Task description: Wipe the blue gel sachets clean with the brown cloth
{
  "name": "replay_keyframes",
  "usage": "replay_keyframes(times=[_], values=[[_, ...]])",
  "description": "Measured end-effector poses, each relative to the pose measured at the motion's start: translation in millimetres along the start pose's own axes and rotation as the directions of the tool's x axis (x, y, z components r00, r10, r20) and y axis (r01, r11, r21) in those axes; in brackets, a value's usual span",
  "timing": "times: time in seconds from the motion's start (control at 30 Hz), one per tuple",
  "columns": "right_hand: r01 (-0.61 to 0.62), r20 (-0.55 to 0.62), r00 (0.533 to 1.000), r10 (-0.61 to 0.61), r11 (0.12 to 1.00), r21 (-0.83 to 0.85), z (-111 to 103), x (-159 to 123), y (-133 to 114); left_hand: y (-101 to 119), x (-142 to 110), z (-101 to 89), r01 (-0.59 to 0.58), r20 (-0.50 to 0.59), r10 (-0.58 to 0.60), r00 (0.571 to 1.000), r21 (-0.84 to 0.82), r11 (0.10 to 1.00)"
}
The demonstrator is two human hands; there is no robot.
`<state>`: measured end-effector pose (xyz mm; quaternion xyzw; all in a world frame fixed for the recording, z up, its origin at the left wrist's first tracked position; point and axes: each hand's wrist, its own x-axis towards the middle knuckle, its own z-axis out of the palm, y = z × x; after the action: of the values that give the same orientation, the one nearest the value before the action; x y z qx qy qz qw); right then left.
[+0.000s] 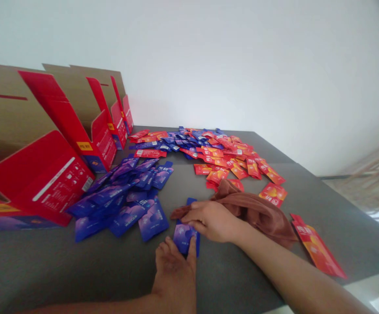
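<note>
A blue-purple sachet (182, 239) lies flat on the grey table in front of me, with a second blue edge showing under it. My left hand (175, 264) rests at its near end, thumb and fingers spread along its sides. Over its upper part, my right hand (213, 220) is closed on a brown cloth (258, 211), one end of which touches the sachet. The rest of the cloth trails to the right beneath my forearm. Part of the sachet is hidden by my right hand and the cloth.
On the left stand several open red cardboard boxes (57, 176). Beside them is a heap of blue sachets (127, 192). Mixed blue and red sachets (189, 139) and a red-orange pile (228, 159) lie farther back. One red sachet (318, 248) lies near the right edge.
</note>
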<state>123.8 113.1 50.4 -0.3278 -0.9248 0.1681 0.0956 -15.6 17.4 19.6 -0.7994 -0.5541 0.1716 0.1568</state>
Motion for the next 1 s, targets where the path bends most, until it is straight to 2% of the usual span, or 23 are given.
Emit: replay_keyframes(times=[0.1, 0.17, 0.23, 0.3, 0.4, 0.47, 0.53, 0.6, 0.67, 0.73, 0.87, 0.93, 1.0], values=[[-0.185, -0.078, 0.980, 0.182, 0.982, -0.038, 1.6, 0.8, 17.4, 5.0, 0.4, 1.4, 0.070, -0.006, -0.069, 0.998, 0.050, 0.996], [-0.212, -0.090, 0.974, 0.207, 0.976, -0.056, 0.7, 0.1, 18.6, 9.5, 1.0, 2.6, 0.118, -0.008, -0.118, 0.993, 0.057, 0.991], [-0.130, -0.052, 0.990, 0.128, 0.990, -0.045, -0.9, -1.1, 10.6, 11.3, 1.3, 3.1, 0.121, -0.008, -0.121, 0.993, 0.058, 0.991], [0.012, 0.015, 1.000, -0.012, 1.000, 0.007, -2.1, -2.1, -0.8, 9.8, 1.3, 2.8, 0.093, 0.011, -0.093, 0.996, 0.058, 0.994], [0.177, 0.069, 0.980, -0.187, 0.976, 0.128, -1.6, -2.5, -7.5, 4.7, 0.7, 2.0, 0.016, 0.034, -0.017, 0.999, 0.018, 1.000], [0.164, 0.039, 0.984, -0.172, 0.973, 0.160, -0.3, -2.0, 0.0, 2.6, 0.0, 1.5, -0.011, 0.008, 0.011, 1.000, 0.022, 1.000], [0.051, -0.029, 0.998, -0.047, 0.991, 0.126, 0.8, -1.5, 13.2, 2.4, -0.7, 0.8, 0.004, -0.025, -0.003, 1.000, 0.072, 0.997], [-0.082, -0.094, 0.992, 0.088, 0.994, 0.070, 1.0, -1.7, 24.2, 3.0, -1.2, 0.4, 0.041, -0.044, -0.036, 0.998, 0.119, 0.992], [-0.134, -0.115, 0.984, 0.138, 0.990, 0.039, 0.2, -2.5, 26.5, 3.1, -1.2, 0.4, 0.033, -0.060, -0.027, 0.998, 0.118, 0.993], [-0.080, -0.082, 0.993, 0.083, 0.996, 0.042, -1.1, -3.4, 18.5, 2.8, -0.6, 0.6, 0.010, -0.064, -0.005, 0.998, 0.089, 0.996], [0.125, 0.052, 0.990, -0.133, 0.984, 0.125, -2.4, -4.0, -6.3, 4.1, 0.6, -0.8, 0.038, 0.007, -0.038, 0.999, 0.045, 0.998], [0.130, 0.057, 0.989, -0.139, 0.981, 0.143, -1.3, -3.4, -8.4, 5.4, 0.4, -0.8, 0.054, 0.030, -0.055, 0.998, 0.044, 0.998], [0.048, 0.005, 0.999, -0.049, 0.992, 0.114, 0.5, -2.6, -0.6, 5.6, -0.3, 1.3, 0.045, 0.009, -0.046, 0.999, 0.062, 0.997]])
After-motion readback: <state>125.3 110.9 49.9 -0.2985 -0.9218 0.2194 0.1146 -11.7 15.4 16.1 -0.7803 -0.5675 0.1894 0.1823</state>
